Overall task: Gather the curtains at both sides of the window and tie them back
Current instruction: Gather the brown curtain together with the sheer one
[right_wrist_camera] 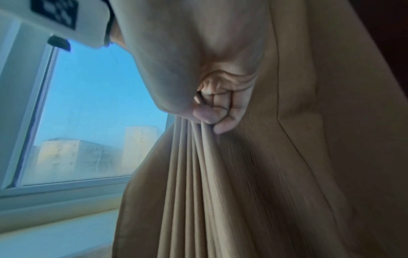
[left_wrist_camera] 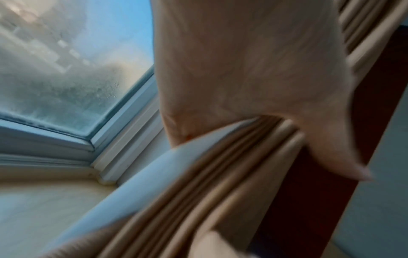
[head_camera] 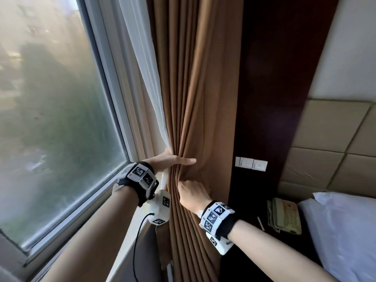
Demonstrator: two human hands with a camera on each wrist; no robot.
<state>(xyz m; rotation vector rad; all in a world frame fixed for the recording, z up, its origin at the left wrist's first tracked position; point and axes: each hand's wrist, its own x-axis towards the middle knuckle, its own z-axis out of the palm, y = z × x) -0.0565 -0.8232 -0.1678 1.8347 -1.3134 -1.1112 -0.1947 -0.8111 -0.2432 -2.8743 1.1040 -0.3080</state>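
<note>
Brown curtain (head_camera: 195, 110): hung right of the window (head_camera: 61, 110), pleats bunched. Left hand (head_camera: 173, 159) wrapped round the bunch; right hand (head_camera: 193, 195) gripped folds just below. White sheer (head_camera: 146, 82) between. Beyond: dark panel (head_camera: 270, 78), telephone (head_camera: 284, 214), pillow (head_camera: 345, 226).

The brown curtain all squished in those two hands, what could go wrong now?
The left hand wraps the brown curtain loosely with a straight thumb, so pleats might slide out. The white sheer sits at the bundle's edge and may slip free. No tie-back shows, so if the right hand lets go to fetch one, the folds could spread.
</note>
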